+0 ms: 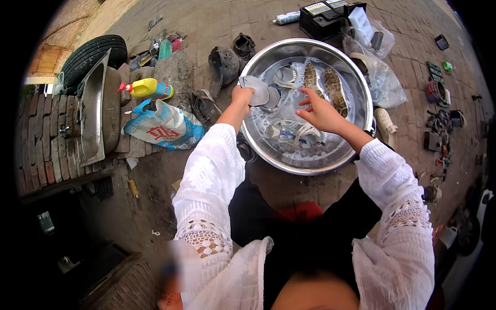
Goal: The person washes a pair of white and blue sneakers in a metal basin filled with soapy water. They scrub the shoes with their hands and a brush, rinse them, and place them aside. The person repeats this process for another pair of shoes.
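My left hand [242, 97] grips a pair of thin grey pieces, apparently shoe insoles [258, 92], over the left rim of a round stainless-steel basin [366, 83]. Soapy water [288, 110] fills the basin's bottom. Fingers apart and holding nothing, my right hand [321, 113] hovers above the water. Between the hands and the far wall lies a light-coloured sandal [286, 79]. Two shoes with brown-patterned soles turned up [336, 91] rest to its right. A grey-and-blue sandal [296, 133] is partly under water on the near side.
Worn dark boots [224, 66] stand left of the basin. Further left are a detergent bag [166, 126], a yellow bottle [151, 88], a metal sink [93, 112] and a tyre [93, 50]. A car battery [319, 21], plastic bags [385, 87] and a beige clog [385, 126] lie beyond and right.
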Available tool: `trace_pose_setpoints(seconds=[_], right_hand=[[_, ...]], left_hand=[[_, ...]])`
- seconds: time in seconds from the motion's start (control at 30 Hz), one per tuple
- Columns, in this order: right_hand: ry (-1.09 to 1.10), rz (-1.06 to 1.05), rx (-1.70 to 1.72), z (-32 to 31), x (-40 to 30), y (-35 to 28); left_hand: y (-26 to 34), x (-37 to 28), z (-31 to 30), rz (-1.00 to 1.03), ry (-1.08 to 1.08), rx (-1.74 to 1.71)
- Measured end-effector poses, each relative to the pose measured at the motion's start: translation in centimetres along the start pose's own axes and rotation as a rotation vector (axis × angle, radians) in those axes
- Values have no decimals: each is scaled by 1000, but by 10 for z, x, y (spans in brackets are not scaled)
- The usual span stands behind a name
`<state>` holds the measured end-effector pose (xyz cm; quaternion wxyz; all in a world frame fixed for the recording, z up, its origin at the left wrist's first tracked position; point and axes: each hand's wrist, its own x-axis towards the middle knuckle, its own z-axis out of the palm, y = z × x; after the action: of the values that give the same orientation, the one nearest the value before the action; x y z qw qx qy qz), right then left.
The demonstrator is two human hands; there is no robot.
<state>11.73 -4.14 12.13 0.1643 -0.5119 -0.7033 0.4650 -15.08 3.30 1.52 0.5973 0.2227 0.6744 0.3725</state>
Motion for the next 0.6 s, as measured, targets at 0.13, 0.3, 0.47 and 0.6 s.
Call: trace_pose_setpoints(seconds=[0.13,0.3,0.47,0.6], right_hand=[[-45,57,-79,-10,-6,17],[-197,87,-165,-9,-6,15],[-243,49,-323,-23,3,23],[-294,46,-408,-25,17,29]], left_hand=[[60,43,-43,68,143,-161],[109,146,-186,236,446,-292],[168,157,-197,235,698,-392],[171,201,-244,268,694,-333]])
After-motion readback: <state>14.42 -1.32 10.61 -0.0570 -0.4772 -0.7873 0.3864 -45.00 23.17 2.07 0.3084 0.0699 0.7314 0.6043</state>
